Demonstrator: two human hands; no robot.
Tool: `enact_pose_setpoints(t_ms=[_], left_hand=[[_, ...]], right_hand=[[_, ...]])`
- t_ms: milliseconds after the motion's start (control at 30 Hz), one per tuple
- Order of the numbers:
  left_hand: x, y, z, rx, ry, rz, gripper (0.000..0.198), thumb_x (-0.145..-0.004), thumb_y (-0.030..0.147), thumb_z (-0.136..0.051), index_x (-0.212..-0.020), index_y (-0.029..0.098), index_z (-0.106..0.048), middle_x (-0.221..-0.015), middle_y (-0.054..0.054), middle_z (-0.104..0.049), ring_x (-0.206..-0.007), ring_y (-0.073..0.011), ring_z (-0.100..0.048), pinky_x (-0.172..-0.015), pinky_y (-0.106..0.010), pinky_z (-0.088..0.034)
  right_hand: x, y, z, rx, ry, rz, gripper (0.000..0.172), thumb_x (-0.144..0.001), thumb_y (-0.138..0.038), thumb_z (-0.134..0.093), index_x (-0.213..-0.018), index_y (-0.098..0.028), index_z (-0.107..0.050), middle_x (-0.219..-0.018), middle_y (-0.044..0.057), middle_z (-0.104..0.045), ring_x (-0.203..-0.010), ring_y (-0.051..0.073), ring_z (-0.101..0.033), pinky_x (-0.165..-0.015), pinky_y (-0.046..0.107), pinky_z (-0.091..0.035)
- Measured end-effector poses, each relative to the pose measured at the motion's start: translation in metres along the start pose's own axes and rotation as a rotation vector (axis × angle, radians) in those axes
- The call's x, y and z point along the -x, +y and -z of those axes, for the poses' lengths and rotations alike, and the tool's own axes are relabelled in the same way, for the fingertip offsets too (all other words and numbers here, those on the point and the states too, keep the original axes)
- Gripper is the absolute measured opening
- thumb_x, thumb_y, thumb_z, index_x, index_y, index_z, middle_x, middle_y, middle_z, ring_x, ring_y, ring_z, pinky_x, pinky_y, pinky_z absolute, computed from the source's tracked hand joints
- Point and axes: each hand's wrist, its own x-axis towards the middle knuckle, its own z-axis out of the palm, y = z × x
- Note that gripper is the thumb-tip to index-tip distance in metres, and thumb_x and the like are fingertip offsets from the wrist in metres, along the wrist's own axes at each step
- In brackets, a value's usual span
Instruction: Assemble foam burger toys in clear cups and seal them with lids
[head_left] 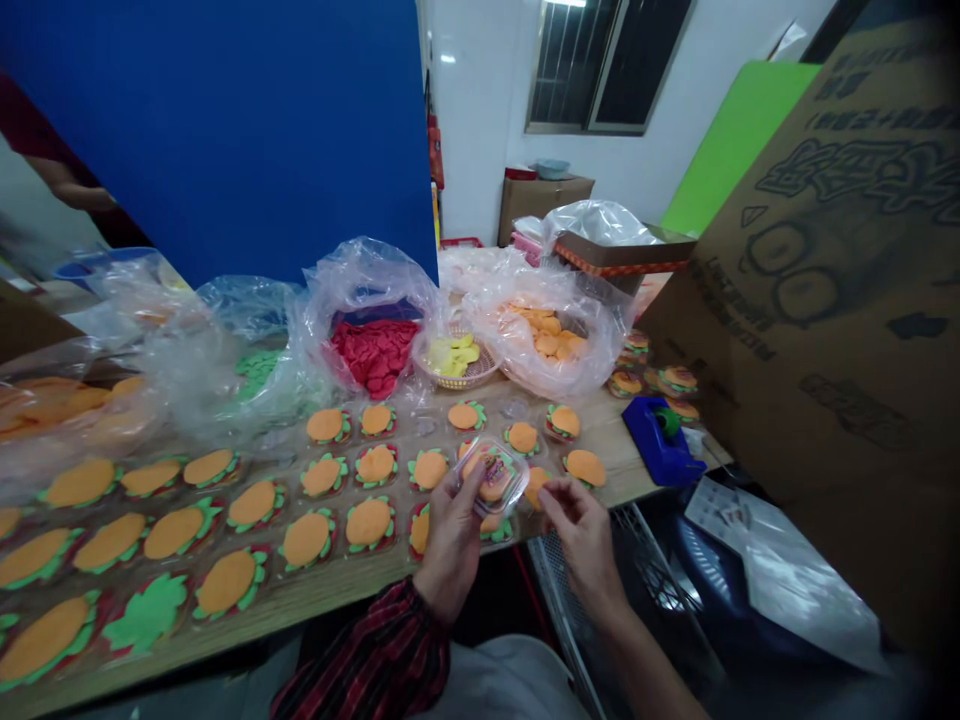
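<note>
A clear plastic box [516, 478] was in the left hand [454, 540], held up tilted over the near part of the table [319, 590], with a toy burger [489, 481] inside and dark printed lettering on top. The left hand grasped the box by its near side, the thumb over it. The right hand [581, 530] hung just beside the box, thumb and fingertips drawn together; whether they pinched anything thin could not be told.

Around and to the left of the hands, rows of more burgers [370, 522] spread over the table, orange on top with green and red edges below. Far left of the left hand, one showed a green leaf-shaped piece [146, 612] uppermost. Right of the right hand, beyond its fingertips, stood a blue tape dispenser [649, 445].

Beyond both hands stood a bag of orange pieces [559, 340], a basket [461, 378] with yellow pieces [454, 355] and a bag of red pieces [375, 350]. Farther out, a blue panel [285, 130] rose ahead to the left, and a large cardboard box [840, 350] to the right.
</note>
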Motion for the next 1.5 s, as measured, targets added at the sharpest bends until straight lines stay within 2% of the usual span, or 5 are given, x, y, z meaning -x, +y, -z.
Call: enact_pose_setpoints(t_ms=[400,700,933,1167,1500], left_hand=[[0.008,-0.02,-0.012,-0.057,-0.193,0.195,0.032,-0.072,0.031,-0.068,-0.099,0.014,-0.064,-0.101,-0.01,-0.067,-0.087,-0.0193,-0.063,-0.075,-0.028,-0.05],[0.011,-0.027,0.003,-0.043,-0.19,0.346,0.035,-0.072,0.034,-0.067,-0.099,0.016,-0.054,-0.091,-0.011,-0.068,-0.078,-0.0211,-0.066,-0.077,-0.035,-0.049],[0.014,-0.029,0.016,-0.056,-0.167,0.377,0.031,-0.068,0.034,-0.07,-0.087,0.015,-0.055,-0.076,-0.009,-0.07,-0.07,-0.0204,-0.067,-0.071,-0.032,-0.049],[0.012,-0.024,0.015,-0.06,-0.197,0.405,0.024,-0.069,0.032,-0.069,-0.079,0.015,-0.056,-0.073,-0.008,-0.069,-0.066,-0.0193,-0.066,-0.068,-0.031,-0.049],[0.011,-0.02,0.022,-0.052,-0.19,0.371,0.021,-0.071,0.032,-0.068,-0.077,0.015,-0.057,-0.07,-0.007,-0.067,-0.064,-0.0175,-0.064,-0.068,-0.031,-0.048]], right_hand=[[0.008,0.004,0.01,-0.388,-0.058,-0.113,0.025,-0.063,-0.035,-0.075,-0.061,-0.016,-0.058,-0.052,-0.005,-0.04,-0.044,0.005,-0.026,-0.043,0.02,-0.021],[-0.118,0.006,0.092,-0.036,0.426,0.074,0.042,-0.048,-0.053,-0.071,-0.052,-0.019,-0.046,-0.043,-0.007,-0.039,-0.039,0.008,-0.037,-0.041,0.023,-0.035],[-0.151,0.022,0.1,0.293,0.286,0.1,0.033,-0.051,-0.046,-0.067,-0.05,-0.02,-0.046,-0.044,-0.002,-0.047,-0.046,0.016,-0.048,-0.048,0.03,-0.04],[-0.15,0.015,0.076,0.655,0.024,0.319,0.044,-0.042,-0.035,-0.075,-0.08,-0.019,-0.058,-0.085,0.001,-0.061,-0.084,0.021,-0.054,-0.074,0.03,-0.041],[-0.147,-0.007,0.066,1.006,-0.025,0.33,0.052,-0.053,-0.043,-0.071,-0.09,-0.021,-0.042,-0.082,0.0,-0.056,-0.072,0.019,-0.055,-0.065,0.029,-0.04]])
